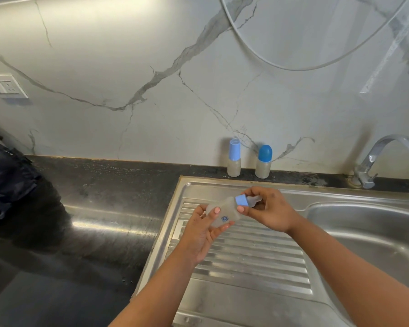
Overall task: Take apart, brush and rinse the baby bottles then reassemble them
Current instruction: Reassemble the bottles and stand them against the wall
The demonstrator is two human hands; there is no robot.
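A small frosted baby bottle (223,212) lies tilted above the ribbed steel drainboard (246,260). My left hand (202,234) grips its body from below, thumb on top. My right hand (268,212) pinches the light blue collar ring (242,200) at the neck, with the clear teat (254,199) pointing right under its fingers. Two more bottles stand upright on the dark counter against the wall: one with a tall light blue cap (234,159) and one with a rounded darker blue cap (264,161).
The steel sink basin (368,232) opens at the right, with a chrome tap (373,159) behind it. Dark stone counter (92,208) runs to the left, where a dark bag (12,185) sits. A wall socket (7,87) and a hanging hose (293,64) are on the marble wall.
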